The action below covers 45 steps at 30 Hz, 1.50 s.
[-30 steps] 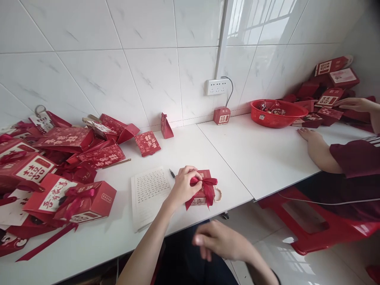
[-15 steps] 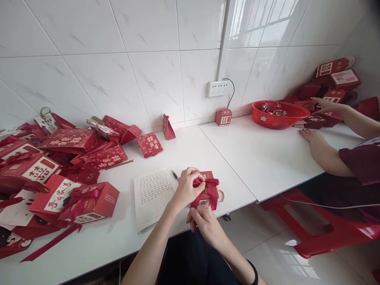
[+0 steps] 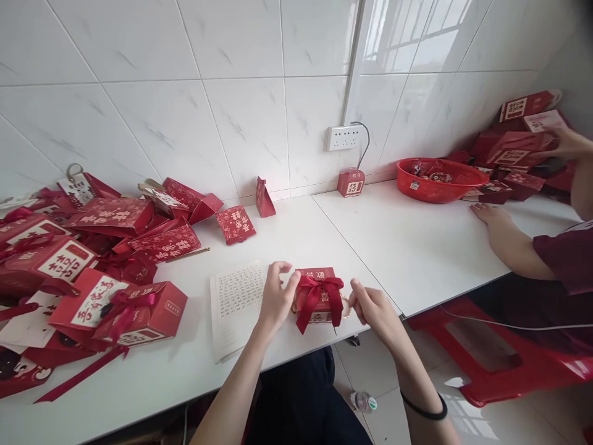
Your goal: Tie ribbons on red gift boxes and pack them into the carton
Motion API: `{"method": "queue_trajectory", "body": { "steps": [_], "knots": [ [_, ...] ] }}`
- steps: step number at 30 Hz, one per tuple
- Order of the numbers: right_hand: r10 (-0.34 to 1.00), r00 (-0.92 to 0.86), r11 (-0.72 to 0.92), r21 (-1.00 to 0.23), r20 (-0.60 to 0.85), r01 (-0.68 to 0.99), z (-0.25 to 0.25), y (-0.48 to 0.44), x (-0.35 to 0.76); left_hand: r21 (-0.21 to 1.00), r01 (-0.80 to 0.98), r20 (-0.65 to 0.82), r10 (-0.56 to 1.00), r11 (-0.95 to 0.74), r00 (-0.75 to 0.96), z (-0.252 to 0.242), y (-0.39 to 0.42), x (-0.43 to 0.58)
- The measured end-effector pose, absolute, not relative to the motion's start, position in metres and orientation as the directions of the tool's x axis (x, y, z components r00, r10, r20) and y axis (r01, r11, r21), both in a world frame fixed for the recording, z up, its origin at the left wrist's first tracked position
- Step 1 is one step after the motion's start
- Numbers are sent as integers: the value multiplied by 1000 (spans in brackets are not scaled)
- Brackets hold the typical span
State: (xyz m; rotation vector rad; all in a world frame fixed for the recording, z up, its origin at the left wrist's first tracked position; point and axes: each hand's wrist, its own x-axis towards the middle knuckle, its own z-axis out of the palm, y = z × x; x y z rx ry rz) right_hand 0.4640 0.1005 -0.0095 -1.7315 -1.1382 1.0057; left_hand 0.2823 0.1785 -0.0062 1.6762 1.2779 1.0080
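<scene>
A small red gift box [image 3: 330,273] with gold and white lettering lies near the table's front edge, tied on top with a dark red ribbon bow [image 3: 320,289]. My left hand [image 3: 277,300] is at the box's left side, thumb close to the bow's left loop and fingers apart. At the right side, a twisted gold cord handle [image 3: 345,305] sticks out, and the curled fingers of my right hand [image 3: 377,312] are on it; the exact contact is partly hidden. A handwritten notebook [image 3: 236,303] lies open left of my left hand.
Red gift boxes and ribbons heap up at left [image 3: 111,216]. Toward the wall stand a small red box [image 3: 351,183], a folded red card [image 3: 265,198] and a red plastic basket [image 3: 435,191]. A co-worker's hand [image 3: 567,145] touches boxes at right, beside a red stool [image 3: 482,377].
My left hand has come off the bow to the box's left. My right hand has moved from the front of the box to its right side. The co-worker's far hand has moved right.
</scene>
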Motion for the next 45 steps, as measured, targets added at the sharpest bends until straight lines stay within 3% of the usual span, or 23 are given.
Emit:
{"method": "queue_trajectory", "body": {
  "steps": [4, 10, 24, 29, 33, 36, 38, 40, 42, 45],
  "knots": [
    [943, 316, -183, -952, -99, 247, -22, 124, 463, 844, 533, -69, 970, -67, 231, -5, 173, 282],
    [954, 295, -90, -991, -58, 95, -36, 126, 450, 892, 431, 33, 970, -138, 242, -17, 169, 287],
    [953, 293, -7, -972, -77, -234, -58, 125, 445, 927, 333, 87, 965, -170, 248, -26, 165, 290],
    [969, 244, -3, -981, -51, -192, -56, 119, 469, 954, 284, 12, 961, -93, 275, -23, 168, 280],
    [987, 90, 128, -991, 131, 43, -52, 115, 484, 967, 253, -74, 951, -5, 299, -17, 169, 278],
    [984, -127, 145, -974, 124, 173, -51, 114, 479, 947, 310, 3, 967, -84, 254, -15, 167, 283],
    [979, -140, 178, -961, 151, 211, -51, 114, 472, 921, 321, 154, 962, -222, 224, -13, 162, 284],
    [958, -79, 288, -910, 277, 297, -52, 113, 465, 819, 304, 435, 873, -486, 223, -9, 156, 284],
    [894, -20, 416, -813, 448, 408, -50, 112, 459, 564, 284, 724, 629, -776, 282, -2, 146, 280],
    [775, 5, 564, -695, 632, 446, -42, 108, 450, 144, 252, 861, 247, -957, 444, 13, 130, 273]
  ]
}}
